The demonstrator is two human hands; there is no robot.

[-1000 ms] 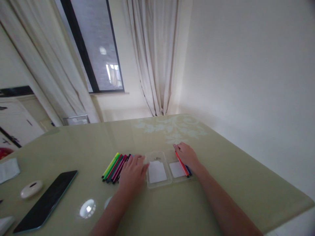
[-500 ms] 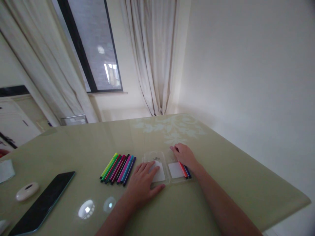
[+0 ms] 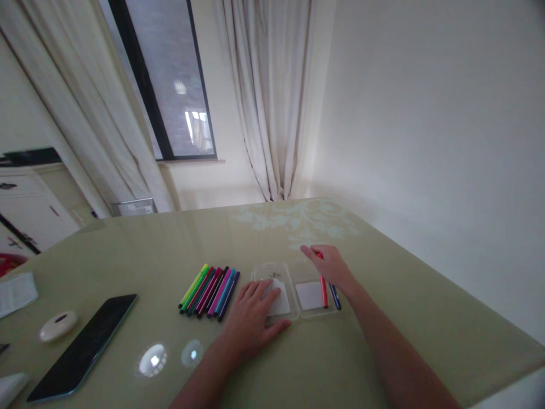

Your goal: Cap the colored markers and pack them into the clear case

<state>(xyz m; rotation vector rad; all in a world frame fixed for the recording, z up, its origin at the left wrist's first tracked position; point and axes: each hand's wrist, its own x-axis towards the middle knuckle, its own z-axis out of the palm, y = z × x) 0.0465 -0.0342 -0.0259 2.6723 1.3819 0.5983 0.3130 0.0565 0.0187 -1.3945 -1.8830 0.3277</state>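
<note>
A clear plastic case [image 3: 269,268] lies opened flat, with a white card in each half. My left hand [image 3: 252,311] rests on its left half, fingers spread over the card [image 3: 281,302] there. Over the far end of the right half, my right hand [image 3: 335,266] is closed on a red marker [image 3: 324,293], whose lower end points toward me beside the other card [image 3: 308,296]. A dark blue marker [image 3: 335,296] lies along the right side of that half, its far end hidden by my right hand. Left of the case, several coloured markers [image 3: 212,291] lie side by side.
A dark-screened tablet [image 3: 85,345] and a white oval object [image 3: 58,326] are on the left of the glossy green table [image 3: 204,233]. White paper or cloth [image 3: 17,293] lies at the left edge. The right wall [image 3: 426,142] runs beside the table.
The red marker has swung from lying against the blue one to a steeper angle, with a gap now between them. My right hand has shifted slightly. My left hand stays on the case.
</note>
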